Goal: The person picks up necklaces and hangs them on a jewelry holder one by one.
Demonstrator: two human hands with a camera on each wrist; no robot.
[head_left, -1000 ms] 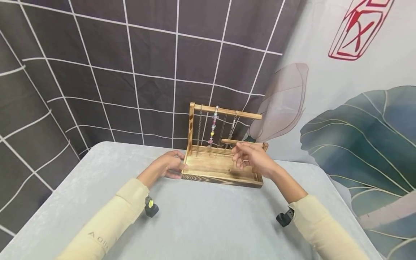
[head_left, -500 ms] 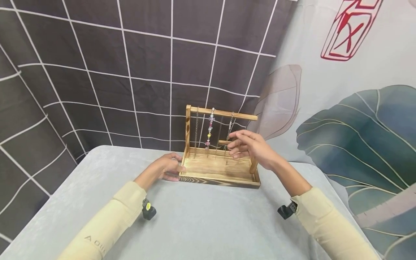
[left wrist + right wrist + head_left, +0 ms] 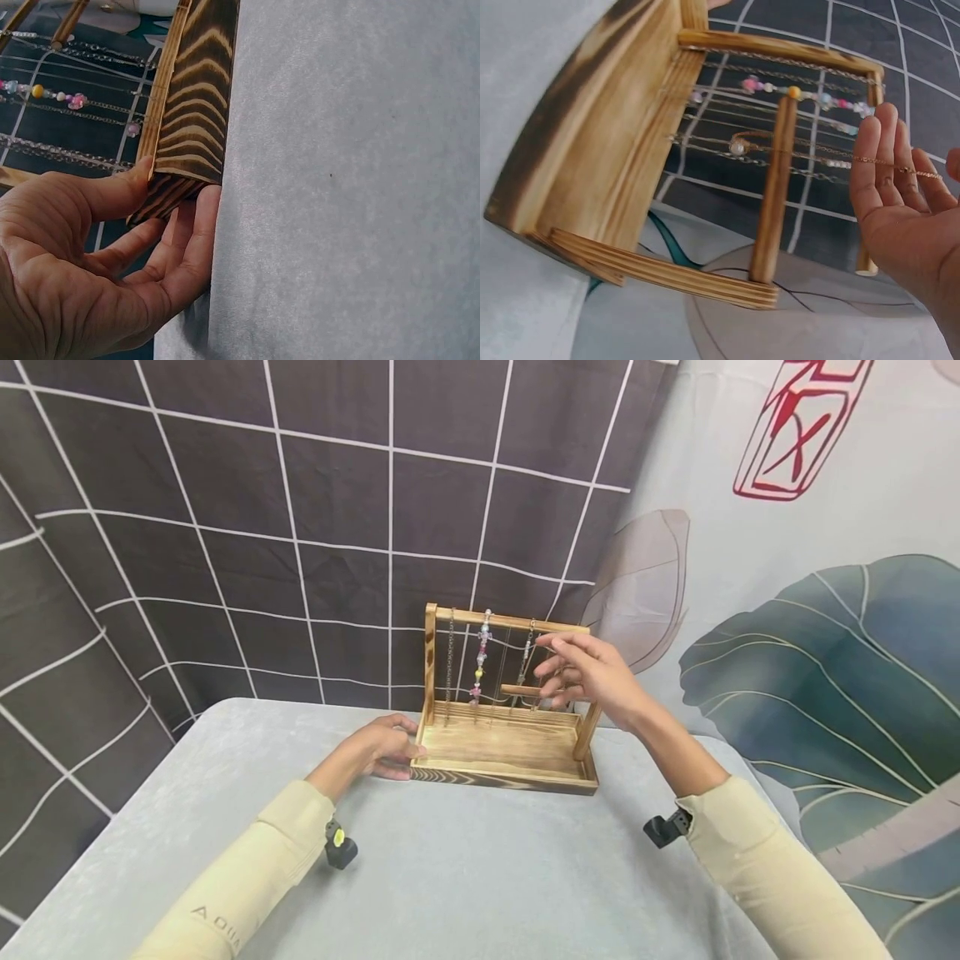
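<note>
A wooden jewelry stand [image 3: 491, 745] with a shallow tray base, a long upper bar and a shorter lower bar stands on the table. My left hand [image 3: 381, 745] grips the tray's left end, thumb over the rim and fingers against the outer side and underneath. At the stand's right side, my right hand [image 3: 588, 677] is raised between the two bars' free space and the person. It holds a thin gold chain necklace [image 3: 802, 142], which runs across the fingers toward the thumb. A pearl pendant [image 3: 737, 148] hangs on this chain, behind the lower bar in the right wrist view.
A colorful beaded strand [image 3: 478, 672] and several metal chains [image 3: 450, 668] hang from the upper bar [image 3: 510, 619]. A grey cloth covers the table [image 3: 465, 868]. Close behind it hangs a dark grid-patterned curtain [image 3: 337, 493], with a light leaf-printed cloth [image 3: 705, 452] to the right.
My right hand has risen from beside the lower bar to near the upper bar's right end, carrying the necklace up. My left hand keeps its grip on the tray.
</note>
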